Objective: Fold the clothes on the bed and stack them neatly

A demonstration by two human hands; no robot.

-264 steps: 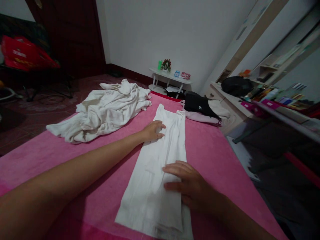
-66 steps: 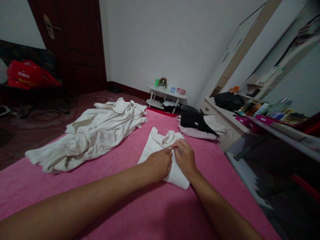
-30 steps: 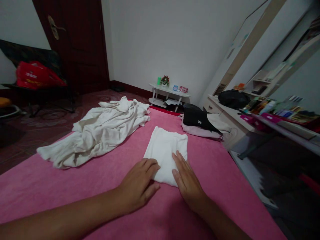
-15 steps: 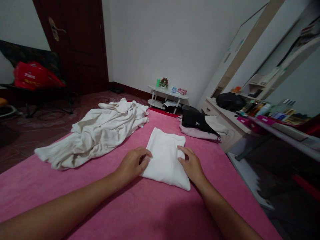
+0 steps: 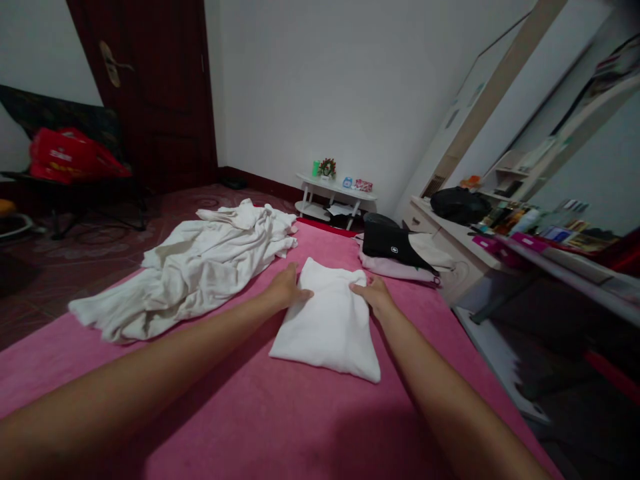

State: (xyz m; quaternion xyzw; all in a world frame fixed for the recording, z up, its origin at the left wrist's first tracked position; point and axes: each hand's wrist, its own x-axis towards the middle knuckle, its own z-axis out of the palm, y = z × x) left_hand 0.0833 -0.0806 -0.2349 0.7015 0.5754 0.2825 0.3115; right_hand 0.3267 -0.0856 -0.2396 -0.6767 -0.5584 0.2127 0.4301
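A white garment (image 5: 327,323), folded into a rough rectangle, lies flat on the pink bedspread (image 5: 270,417) in front of me. At its far left edge is my left hand (image 5: 289,288), thumb on top of the cloth and fingers along the side. Opposite, my right hand (image 5: 376,295) grips the far right edge, its thumb over the fabric and the fingertips partly hidden. To the left spreads a heap of crumpled white clothing (image 5: 200,267). Folded clothes (image 5: 395,250), a black piece uppermost, are stacked at the bed's far right.
Beyond the bed stands a small white table (image 5: 337,187) with a plant and small items. A dresser (image 5: 435,230) on the right carries a black bag (image 5: 460,203) and bottles. At left, a red bag (image 5: 70,157) rests on a chair near the dark door (image 5: 155,87).
Both hands have slid away from me along the garment's sides to its far corners. Its near left corner, earlier behind my left hand, now shows flat on the bed.
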